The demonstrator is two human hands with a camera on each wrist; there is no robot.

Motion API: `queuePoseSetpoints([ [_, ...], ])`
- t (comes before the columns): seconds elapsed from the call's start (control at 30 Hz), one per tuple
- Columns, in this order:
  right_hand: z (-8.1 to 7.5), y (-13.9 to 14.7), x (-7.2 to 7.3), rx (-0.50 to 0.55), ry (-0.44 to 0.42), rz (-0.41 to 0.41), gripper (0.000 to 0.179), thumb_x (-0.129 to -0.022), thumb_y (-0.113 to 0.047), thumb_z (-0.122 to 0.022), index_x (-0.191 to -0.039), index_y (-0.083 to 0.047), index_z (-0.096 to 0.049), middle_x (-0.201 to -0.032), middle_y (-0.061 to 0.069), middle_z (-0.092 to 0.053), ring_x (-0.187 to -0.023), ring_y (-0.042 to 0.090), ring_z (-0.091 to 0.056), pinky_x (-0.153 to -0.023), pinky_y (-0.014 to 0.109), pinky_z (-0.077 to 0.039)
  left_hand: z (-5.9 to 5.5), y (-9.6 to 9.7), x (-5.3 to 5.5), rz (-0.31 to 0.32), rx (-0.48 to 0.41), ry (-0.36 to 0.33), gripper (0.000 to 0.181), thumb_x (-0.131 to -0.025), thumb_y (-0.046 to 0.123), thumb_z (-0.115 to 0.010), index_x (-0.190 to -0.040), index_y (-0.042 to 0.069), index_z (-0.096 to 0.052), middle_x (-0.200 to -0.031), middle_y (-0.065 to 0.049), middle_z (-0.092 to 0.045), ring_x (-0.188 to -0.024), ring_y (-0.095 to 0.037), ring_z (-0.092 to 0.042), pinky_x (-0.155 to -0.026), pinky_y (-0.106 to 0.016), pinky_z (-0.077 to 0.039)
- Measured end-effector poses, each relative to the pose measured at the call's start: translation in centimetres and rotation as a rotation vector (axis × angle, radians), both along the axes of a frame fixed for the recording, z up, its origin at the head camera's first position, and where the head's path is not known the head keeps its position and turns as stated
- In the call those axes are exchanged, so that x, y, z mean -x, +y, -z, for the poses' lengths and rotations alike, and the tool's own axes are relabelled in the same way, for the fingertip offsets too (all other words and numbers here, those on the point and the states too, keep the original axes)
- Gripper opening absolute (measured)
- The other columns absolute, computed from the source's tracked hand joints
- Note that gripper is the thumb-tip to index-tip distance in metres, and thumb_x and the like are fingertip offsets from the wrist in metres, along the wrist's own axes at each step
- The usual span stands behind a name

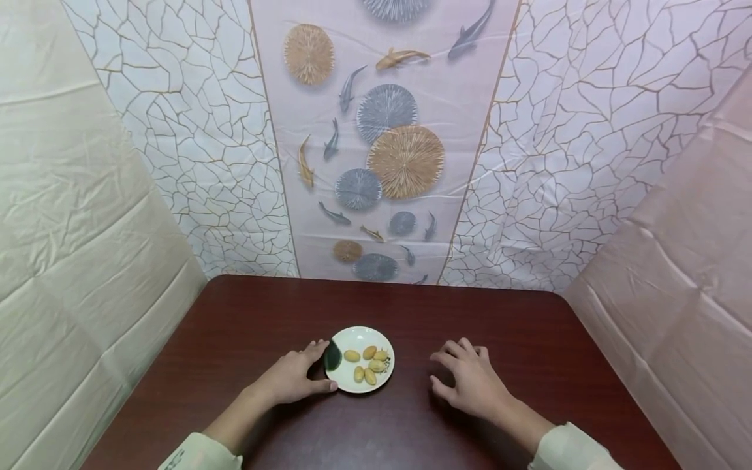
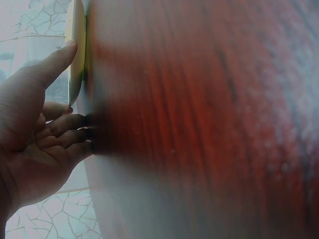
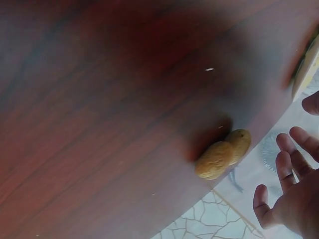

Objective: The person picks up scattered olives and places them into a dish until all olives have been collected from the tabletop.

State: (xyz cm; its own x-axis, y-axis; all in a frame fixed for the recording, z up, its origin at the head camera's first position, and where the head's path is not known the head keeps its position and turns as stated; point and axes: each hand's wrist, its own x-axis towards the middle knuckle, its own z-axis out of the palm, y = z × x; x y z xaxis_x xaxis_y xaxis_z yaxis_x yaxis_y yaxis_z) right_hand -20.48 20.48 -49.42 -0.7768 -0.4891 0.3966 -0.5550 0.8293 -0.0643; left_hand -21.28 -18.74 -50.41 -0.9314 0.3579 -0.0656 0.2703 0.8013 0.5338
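A small white plate [image 1: 352,385] with a dark green patch on its left side sits on the table. Several oval yellow-brown fruits, which look like dates [image 1: 376,365], lie on it. My left hand [image 1: 296,375] grips the plate's left rim between thumb and forefinger, and its other fingertips touch the table in the left wrist view. Right of the plate, my right hand [image 1: 472,382] hovers over the table with loosely bent fingers, holding nothing. Two more of these fruits [image 3: 214,160] lie on the table near it in the right wrist view; in the head view the hand hides them.
The dark red-brown wooden table [image 1: 282,307] ends at a patterned cloth backdrop [image 1: 405,156] with fish and round motifs. Beige cloth walls [image 1: 675,294] stand along its left and right sides.
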Motion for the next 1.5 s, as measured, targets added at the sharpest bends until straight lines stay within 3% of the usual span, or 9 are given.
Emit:
queuePoseSetpoints([
  [0.53,0.7,2.7,0.0,-0.015,-0.05,0.065,0.033,-0.088,-0.034,-0.092,-0.117,-0.021,-0.082,-0.106,-0.01,-0.067,-0.097,0.012,-0.052,-0.084,0.05,-0.047,0.6,-0.2,0.1,0.007,0.001,0.011,0.102,-0.092,0.06,-0.085,-0.167,0.002,-0.046,-0.169,-0.032,-0.046,-0.156,-0.051,-0.049,-0.123,-0.068,-0.045],
  [0.9,1.7,3.8,0.5,0.007,-0.051,0.113,0.034,-0.087,-0.034,-0.092,-0.115,-0.02,-0.081,-0.112,-0.005,-0.066,-0.102,0.02,-0.056,-0.077,0.046,-0.042,0.8,-0.3,0.0,0.0,0.0,0.013,0.103,-0.092,0.061,-0.084,-0.168,0.004,-0.046,-0.17,-0.03,-0.046,-0.157,-0.049,-0.048,-0.123,-0.068,-0.044],
  [1.17,1.9,4.1,0.9,0.004,-0.085,0.171,0.032,-0.09,-0.036,-0.09,-0.116,-0.021,-0.08,-0.11,-0.003,-0.067,-0.101,0.023,-0.057,-0.077,0.048,-0.043,0.4,-0.1,-0.2,-0.002,-0.008,0.014,0.101,-0.092,0.057,-0.086,-0.167,0.003,-0.047,-0.169,-0.031,-0.047,-0.156,-0.05,-0.049,-0.123,-0.068,-0.045],
  [1.5,2.1,3.7,1.3,-0.016,-0.094,0.158,0.02,-0.091,-0.033,-0.09,-0.108,-0.027,-0.081,-0.102,-0.008,-0.066,-0.098,0.02,-0.055,-0.074,0.049,-0.044,-0.2,0.0,-0.3,0.002,-0.012,0.012,0.101,-0.092,0.057,-0.086,-0.167,0.002,-0.047,-0.169,-0.032,-0.046,-0.156,-0.05,-0.049,-0.123,-0.068,-0.045],
])
